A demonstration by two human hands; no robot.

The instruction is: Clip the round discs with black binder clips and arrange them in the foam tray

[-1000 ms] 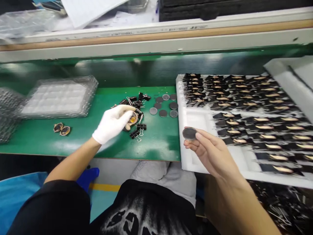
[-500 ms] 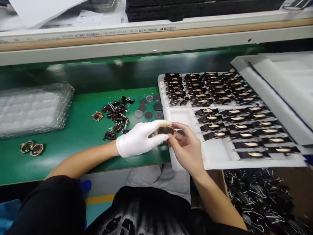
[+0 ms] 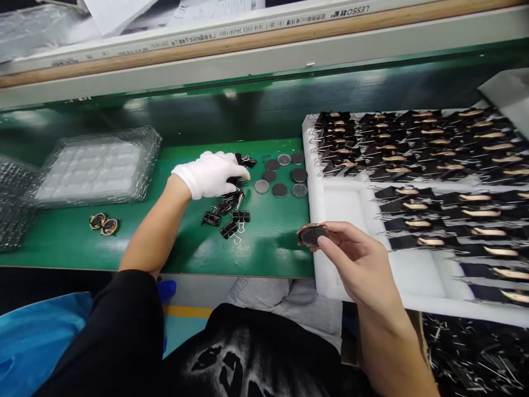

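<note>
Right hand [image 3: 367,259], bare, has a firm grip on the dark round piece [image 3: 313,236] with its gold-coloured rim, thumb pressed on the face, held up just over the near left edge of the white foam tray [image 3: 341,212]. Across to the left hand [image 3: 212,175], white-gloved, and it's right in among the black binder clips [image 3: 242,216], thumb and fingers around a dark clip; whether that grip has closed on it, I cannot tell. Between the hands, flat round discs [image 3: 280,191], some dark, some paler, lie loose on the green tabletop [image 3: 268,248]. Rows of clipped pieces [image 3: 417,224] line the foam tray, pale edges showing. Out on the left, two gold-rimmed pieces [image 3: 109,226] sit touching, just in front of a stack of clear plastic trays [image 3: 88,171].
</note>
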